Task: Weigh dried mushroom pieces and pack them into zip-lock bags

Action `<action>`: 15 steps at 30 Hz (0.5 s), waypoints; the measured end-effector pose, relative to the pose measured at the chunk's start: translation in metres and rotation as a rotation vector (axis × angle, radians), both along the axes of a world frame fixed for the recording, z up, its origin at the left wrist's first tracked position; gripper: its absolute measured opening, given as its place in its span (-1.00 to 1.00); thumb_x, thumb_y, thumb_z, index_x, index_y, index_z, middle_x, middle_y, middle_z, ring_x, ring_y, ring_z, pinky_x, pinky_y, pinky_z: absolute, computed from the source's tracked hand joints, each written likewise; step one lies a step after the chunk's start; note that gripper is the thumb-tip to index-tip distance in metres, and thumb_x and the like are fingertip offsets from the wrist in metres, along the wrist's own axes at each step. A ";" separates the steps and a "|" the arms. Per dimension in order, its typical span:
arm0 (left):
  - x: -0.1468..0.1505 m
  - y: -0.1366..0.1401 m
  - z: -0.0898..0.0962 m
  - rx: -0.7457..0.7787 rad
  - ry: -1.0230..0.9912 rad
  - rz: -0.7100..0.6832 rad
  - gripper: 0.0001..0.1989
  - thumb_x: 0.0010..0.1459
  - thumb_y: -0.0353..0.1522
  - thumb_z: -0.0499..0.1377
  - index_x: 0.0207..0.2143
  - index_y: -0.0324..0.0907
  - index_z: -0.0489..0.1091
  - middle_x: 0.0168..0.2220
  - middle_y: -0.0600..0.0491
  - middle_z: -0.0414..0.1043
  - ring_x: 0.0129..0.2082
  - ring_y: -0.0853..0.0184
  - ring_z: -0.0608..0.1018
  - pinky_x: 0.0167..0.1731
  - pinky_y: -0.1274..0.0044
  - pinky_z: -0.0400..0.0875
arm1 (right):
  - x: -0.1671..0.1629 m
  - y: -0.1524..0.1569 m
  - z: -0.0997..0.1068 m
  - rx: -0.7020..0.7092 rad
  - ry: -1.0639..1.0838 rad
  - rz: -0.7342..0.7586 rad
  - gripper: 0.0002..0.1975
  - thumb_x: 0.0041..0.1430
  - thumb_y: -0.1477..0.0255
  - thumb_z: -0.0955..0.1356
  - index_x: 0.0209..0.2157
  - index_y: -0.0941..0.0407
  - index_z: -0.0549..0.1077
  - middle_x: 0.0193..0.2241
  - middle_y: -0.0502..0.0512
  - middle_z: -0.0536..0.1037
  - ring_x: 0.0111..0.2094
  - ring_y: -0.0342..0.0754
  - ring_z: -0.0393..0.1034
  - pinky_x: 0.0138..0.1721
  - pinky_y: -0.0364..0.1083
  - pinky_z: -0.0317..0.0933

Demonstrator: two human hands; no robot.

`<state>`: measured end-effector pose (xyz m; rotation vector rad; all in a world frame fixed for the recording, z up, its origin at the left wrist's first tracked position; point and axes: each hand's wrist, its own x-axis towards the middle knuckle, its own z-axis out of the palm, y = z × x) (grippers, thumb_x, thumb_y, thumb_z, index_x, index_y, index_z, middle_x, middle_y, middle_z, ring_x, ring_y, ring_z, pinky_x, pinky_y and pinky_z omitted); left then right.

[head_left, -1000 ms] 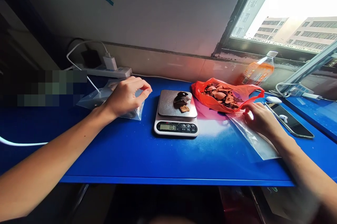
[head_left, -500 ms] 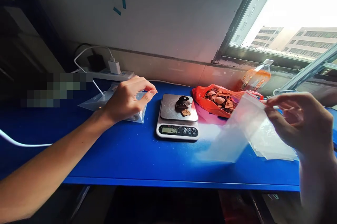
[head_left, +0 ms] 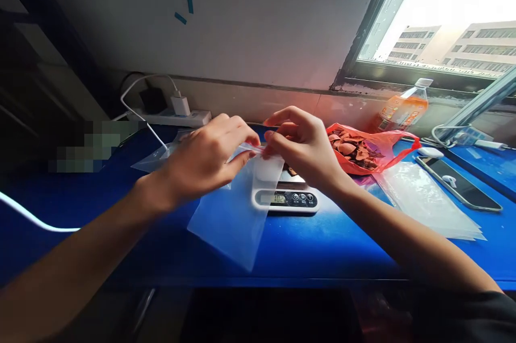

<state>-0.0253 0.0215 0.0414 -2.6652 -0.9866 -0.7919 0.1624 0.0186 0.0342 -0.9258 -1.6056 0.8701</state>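
Fingers [head_left: 242, 130] of left hand [head_left: 212, 155]: thumb and index nearly closed, pinching the top edge of a clear bag [head_left: 229, 219]. Remaining fingers curl in behind the index; back of hand faces up. Wrist slightly bent, left forearm slanting in from the lower left corner.

Right hand [head_left: 308, 152]: thumb and fingertips come together at the same edge, just beside the left fingertips and touching the bag. Index arches above, apart from the thumb. Tips are blurred; cannot tell whether the right pinch is fully closed. Right forearm slants in from the lower right, a dark sleeve [head_left: 463, 313] near the elbow.

Bag position: hangs from the fingers in front of the scale [head_left: 314, 203], flat, lower corners pointing toward the near edge of the blue table [head_left: 346, 251]. It overlaps the left part of the scale; display digits, partly veiled, appear to read 10.2. Dried pieces [head_left: 291, 172] on the scale pan show only in part beneath the right hand.

Right of the hands: red bag [head_left: 397, 147] holding brown shell pieces [head_left: 350, 149]; spare clear bags [head_left: 427, 203] lie flat in front of it, near a phone [head_left: 463, 192].
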 end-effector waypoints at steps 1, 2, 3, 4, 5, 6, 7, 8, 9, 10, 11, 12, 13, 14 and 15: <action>-0.001 0.002 -0.007 -0.006 -0.021 0.030 -0.85 0.25 -0.31 0.09 -0.21 -0.13 0.43 -0.22 0.02 0.48 -0.15 0.20 0.50 -0.11 0.37 0.40 | -0.001 0.001 -0.003 -0.026 -0.003 0.013 -0.89 0.03 0.46 0.36 -0.33 0.11 0.37 -0.55 -0.06 0.44 -0.49 -0.12 0.45 -0.40 -0.09 0.32; -0.003 0.003 -0.011 -0.006 -0.036 0.049 -0.87 0.25 -0.33 0.09 -0.25 -0.13 0.43 -0.23 0.01 0.47 -0.16 0.20 0.50 -0.10 0.37 0.40 | -0.001 0.000 -0.006 -0.054 -0.006 0.024 -0.89 0.02 0.46 0.37 -0.35 0.11 0.36 -0.54 -0.04 0.45 -0.48 -0.12 0.46 -0.39 -0.08 0.33; -0.004 0.004 -0.014 0.004 -0.050 0.050 -0.87 0.25 -0.34 0.09 -0.27 -0.13 0.43 -0.24 0.00 0.46 -0.16 0.21 0.50 -0.11 0.37 0.40 | -0.002 -0.001 -0.009 -0.087 -0.004 0.034 -0.88 0.02 0.44 0.37 -0.37 0.11 0.34 -0.53 -0.03 0.47 -0.47 -0.12 0.46 -0.38 -0.08 0.33; -0.006 0.004 -0.016 0.016 -0.054 0.034 -0.87 0.25 -0.36 0.08 -0.29 -0.14 0.43 -0.25 0.00 0.45 -0.18 0.21 0.50 -0.12 0.37 0.40 | -0.002 -0.004 -0.012 -0.122 0.008 0.041 -0.87 0.02 0.43 0.38 -0.39 0.11 0.32 -0.52 -0.03 0.47 -0.46 -0.11 0.47 -0.38 -0.08 0.33; -0.007 0.004 -0.017 0.027 -0.043 0.008 -0.86 0.26 -0.39 0.07 -0.30 -0.14 0.43 -0.26 0.00 0.45 -0.19 0.22 0.49 -0.13 0.38 0.41 | -0.002 -0.007 -0.015 -0.157 0.027 0.046 -0.84 0.02 0.41 0.39 -0.39 0.10 0.30 -0.52 -0.04 0.47 -0.46 -0.11 0.47 -0.38 -0.08 0.33; -0.007 0.004 -0.017 0.036 -0.022 -0.029 -0.85 0.27 -0.41 0.06 -0.30 -0.15 0.42 -0.27 0.00 0.44 -0.21 0.24 0.49 -0.16 0.40 0.41 | -0.002 -0.010 -0.017 -0.190 0.048 0.052 -0.80 0.01 0.40 0.40 -0.39 0.09 0.27 -0.52 -0.05 0.46 -0.45 -0.11 0.47 -0.38 -0.08 0.33; -0.008 0.004 -0.018 0.050 0.003 -0.070 -0.85 0.27 -0.43 0.05 -0.29 -0.15 0.42 -0.27 0.01 0.44 -0.23 0.26 0.48 -0.20 0.42 0.41 | -0.001 -0.013 -0.020 -0.219 0.070 0.060 -0.75 -0.01 0.39 0.43 -0.37 0.08 0.25 -0.51 -0.07 0.46 -0.44 -0.12 0.46 -0.38 -0.09 0.32; -0.007 0.003 -0.019 0.069 0.029 -0.108 -0.85 0.28 -0.45 0.05 -0.28 -0.16 0.42 -0.26 0.00 0.43 -0.24 0.27 0.47 -0.23 0.44 0.41 | 0.000 -0.017 -0.022 -0.252 0.090 0.072 -0.69 -0.05 0.39 0.45 -0.36 0.07 0.23 -0.50 -0.09 0.45 -0.44 -0.13 0.45 -0.39 -0.10 0.31; -0.007 0.003 -0.021 0.093 0.053 -0.142 -0.84 0.28 -0.47 0.05 -0.26 -0.15 0.42 -0.25 0.00 0.42 -0.26 0.30 0.47 -0.27 0.47 0.41 | 0.002 -0.020 -0.025 -0.292 0.110 0.091 -0.65 -0.09 0.39 0.47 -0.34 0.06 0.22 -0.49 -0.10 0.44 -0.44 -0.14 0.43 -0.41 -0.12 0.29; -0.005 0.002 -0.024 0.116 0.073 -0.175 -0.83 0.27 -0.50 0.04 -0.24 -0.15 0.42 -0.24 0.00 0.41 -0.28 0.32 0.47 -0.30 0.50 0.40 | 0.003 -0.023 -0.028 -0.343 0.127 0.118 -0.62 -0.11 0.40 0.48 -0.32 0.05 0.22 -0.48 -0.12 0.43 -0.45 -0.15 0.41 -0.43 -0.13 0.27; -0.004 0.002 -0.027 0.132 0.085 -0.207 -0.80 0.25 -0.53 0.04 -0.21 -0.14 0.42 -0.23 0.00 0.40 -0.31 0.34 0.46 -0.34 0.52 0.40 | 0.005 -0.026 -0.030 -0.400 0.144 0.147 -0.60 -0.13 0.41 0.48 -0.30 0.05 0.22 -0.48 -0.14 0.42 -0.47 -0.17 0.39 -0.45 -0.15 0.25; -0.003 0.001 -0.030 0.141 0.091 -0.239 -0.76 0.24 -0.56 0.04 -0.19 -0.13 0.42 -0.22 0.00 0.39 -0.33 0.37 0.46 -0.37 0.55 0.39 | 0.006 -0.028 -0.032 -0.456 0.168 0.169 -0.61 -0.13 0.43 0.46 -0.28 0.05 0.23 -0.49 -0.15 0.41 -0.49 -0.18 0.37 -0.48 -0.16 0.23; -0.001 0.000 -0.033 0.142 0.092 -0.268 -0.73 0.22 -0.59 0.03 -0.18 -0.12 0.41 -0.21 0.01 0.38 -0.36 0.39 0.44 -0.41 0.57 0.38 | 0.007 -0.030 -0.034 -0.502 0.200 0.177 -0.62 -0.13 0.46 0.44 -0.26 0.05 0.24 -0.50 -0.16 0.41 -0.51 -0.20 0.34 -0.49 -0.18 0.21; -0.001 -0.001 -0.034 0.143 0.082 -0.296 -0.71 0.20 -0.61 0.03 -0.17 -0.11 0.41 -0.20 0.01 0.38 -0.40 0.42 0.43 -0.44 0.58 0.36 | 0.008 -0.031 -0.036 -0.540 0.233 0.175 -0.61 -0.14 0.50 0.43 -0.25 0.05 0.25 -0.49 -0.17 0.41 -0.53 -0.22 0.32 -0.50 -0.19 0.20; 0.000 -0.002 -0.035 0.144 0.066 -0.318 -0.70 0.20 -0.61 0.03 -0.17 -0.11 0.41 -0.19 0.01 0.37 -0.43 0.43 0.41 -0.48 0.59 0.34 | 0.008 -0.032 -0.037 -0.574 0.265 0.173 -0.60 -0.16 0.53 0.42 -0.24 0.06 0.25 -0.47 -0.16 0.42 -0.54 -0.24 0.31 -0.50 -0.20 0.18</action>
